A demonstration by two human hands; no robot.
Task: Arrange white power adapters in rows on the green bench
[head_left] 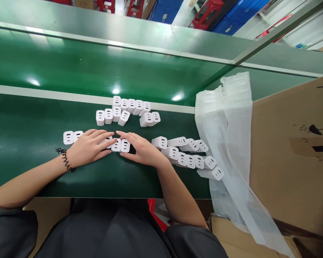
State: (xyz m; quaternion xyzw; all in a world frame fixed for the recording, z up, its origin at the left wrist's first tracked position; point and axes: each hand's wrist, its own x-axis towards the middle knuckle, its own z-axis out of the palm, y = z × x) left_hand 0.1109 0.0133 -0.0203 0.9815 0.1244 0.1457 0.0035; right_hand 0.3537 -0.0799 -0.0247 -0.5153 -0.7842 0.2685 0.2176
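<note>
Several white chargers with dark port slots stand in a row on the green work surface (134, 179). My left hand (90, 146) lies over the middle of that row with its fingers stretched out, and its fingertips touch a white charger (115, 145). Two chargers (68, 138) show beyond its wrist; those beneath the palm are mostly hidden. At the row's right end my right hand (140, 147) curves round the last charger (125, 146), fingers on the far side and thumb on the near side.
Behind my hands stands a loose group of chargers (108, 116). More chargers (191, 161) lie tilted to the right, beside white plastic sheeting (223, 118) and a large cardboard box (288, 168). A pale strip (43, 91) crosses behind. Red stools (207, 14) stand beyond.
</note>
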